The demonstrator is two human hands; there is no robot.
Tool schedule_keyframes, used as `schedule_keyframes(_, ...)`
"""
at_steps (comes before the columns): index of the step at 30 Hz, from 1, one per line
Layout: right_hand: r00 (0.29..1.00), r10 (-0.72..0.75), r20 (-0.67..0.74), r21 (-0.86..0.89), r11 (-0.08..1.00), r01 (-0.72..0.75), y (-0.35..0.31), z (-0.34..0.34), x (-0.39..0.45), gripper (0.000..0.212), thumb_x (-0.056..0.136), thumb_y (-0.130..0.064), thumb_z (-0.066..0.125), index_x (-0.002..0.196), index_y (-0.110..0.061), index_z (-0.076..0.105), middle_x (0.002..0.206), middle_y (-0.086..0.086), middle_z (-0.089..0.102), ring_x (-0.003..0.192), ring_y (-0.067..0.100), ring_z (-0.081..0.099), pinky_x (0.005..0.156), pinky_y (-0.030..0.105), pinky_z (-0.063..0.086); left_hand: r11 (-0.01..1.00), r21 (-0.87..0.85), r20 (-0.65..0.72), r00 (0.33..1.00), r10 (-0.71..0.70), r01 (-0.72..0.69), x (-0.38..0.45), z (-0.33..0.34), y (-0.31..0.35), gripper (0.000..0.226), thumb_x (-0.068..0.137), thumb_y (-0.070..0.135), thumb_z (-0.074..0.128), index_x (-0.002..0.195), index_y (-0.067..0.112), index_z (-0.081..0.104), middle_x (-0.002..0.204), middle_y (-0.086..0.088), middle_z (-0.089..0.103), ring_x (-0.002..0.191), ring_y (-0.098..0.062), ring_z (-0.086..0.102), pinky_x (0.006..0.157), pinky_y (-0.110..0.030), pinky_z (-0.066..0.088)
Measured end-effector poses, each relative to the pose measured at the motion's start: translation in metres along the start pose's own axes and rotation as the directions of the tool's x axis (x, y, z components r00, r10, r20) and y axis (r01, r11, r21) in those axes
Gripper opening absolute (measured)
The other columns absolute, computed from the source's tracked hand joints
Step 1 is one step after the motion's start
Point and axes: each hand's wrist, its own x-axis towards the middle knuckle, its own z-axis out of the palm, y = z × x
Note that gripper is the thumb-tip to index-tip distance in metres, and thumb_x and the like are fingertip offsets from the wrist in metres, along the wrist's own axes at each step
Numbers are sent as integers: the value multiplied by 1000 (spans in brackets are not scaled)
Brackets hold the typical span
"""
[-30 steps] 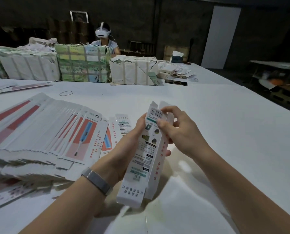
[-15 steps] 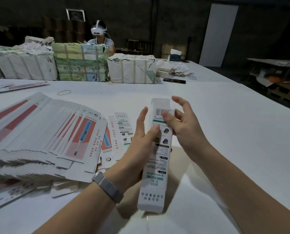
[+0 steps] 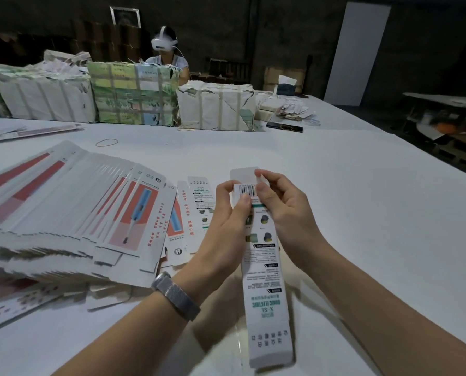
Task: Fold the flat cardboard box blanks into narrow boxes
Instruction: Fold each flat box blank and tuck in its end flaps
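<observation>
Here, both hands (image 3: 256, 213) pinching narrow box (image 3: 267, 280) top, fingers hiding barcode, blanks (image 3: 63, 213) cropped left.

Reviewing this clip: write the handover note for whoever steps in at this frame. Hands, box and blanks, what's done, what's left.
Left hand: grips the narrow box near its far end, thumb by the barcode.
Right hand: pinches the same end from the other side, fingertips at the top flap.
Box: already formed into a tube, held above the table; top flap open and sticking up.
Flat blanks: fanned out on the table to the left, unfolded.
Left to do: tuck the top flap, check the near end (closure unclear), then continue through the blanks.
</observation>
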Motion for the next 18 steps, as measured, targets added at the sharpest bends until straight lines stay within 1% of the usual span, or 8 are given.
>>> schedule_keyframes(3,999,-22,31,-63,998,24,-4,-3,-2,19,94,-38,58,101,-25,69,86,2,74,75,23,72,69,57,57,999,-8,52,998,39,-38,-1,-2,4,10,109,34,37,116,40,41,80,-6,72,70,-31,74,58,-39,62)
schedule_keyframes(5,998,-30,48,-58,998,32,-4,-3,-3,19,91,-41,58,95,-26,70,83,3,73,72,24,70,71,67,51,999,12,58,997,45,-45,-1,-3,7,10,110,33,37,116,40,41,81,-7,73,71,-30,74,59,-41,63)
schedule_keyframes(7,999,-27,40,-44,999,29,-3,-3,-3,19,90,-41,58,92,-27,71,81,3,72,70,23,69,71,64,52,999,29,58,998,27,-29,-1,-3,8,10,109,34,38,116,40,41,83,-8,73,74,-32,74,65,-48,64)
schedule_keyframes(11,1000,-17,-15,4,1000,17,-1,-3,-3,19,87,-35,61,98,-22,68,84,1,74,71,21,72,67,39,57,999,25,81,996,-33,31,1,-3,8,9,109,36,38,115,42,41,83,-5,73,78,-35,74,72,-55,63)
schedule_keyframes(13,999,-38,-8,84,996,38,-1,-4,-2,19,87,-28,63,105,-31,69,94,1,74,82,26,73,68,38,59,999,22,94,995,-27,25,1,-4,6,15,109,36,38,118,48,39,82,0,73,78,-30,75,71,-52,63)
schedule_keyframes(15,999,-42,-14,158,986,44,-1,-5,1,34,86,-19,64,114,-39,63,102,-1,70,93,28,73,71,37,59,999,45,107,994,-15,10,1,-5,4,27,108,38,38,125,57,32,85,2,74,79,-27,76,73,-48,64)
schedule_keyframes(16,999,-31,-13,177,984,32,-1,-6,1,39,88,-15,65,118,-38,60,103,0,69,94,27,73,71,36,59,998,64,107,994,-12,5,0,-5,2,31,108,39,39,126,62,28,88,1,74,80,-28,76,74,-49,64)
schedule_keyframes(18,1000,5,9,190,982,-7,-3,-8,1,33,93,-6,62,118,-28,62,99,1,71,90,24,73,71,32,58,996,85,88,996,-18,10,0,-3,-1,36,107,40,41,125,66,24,92,-4,74,82,-29,76,76,-53,63)
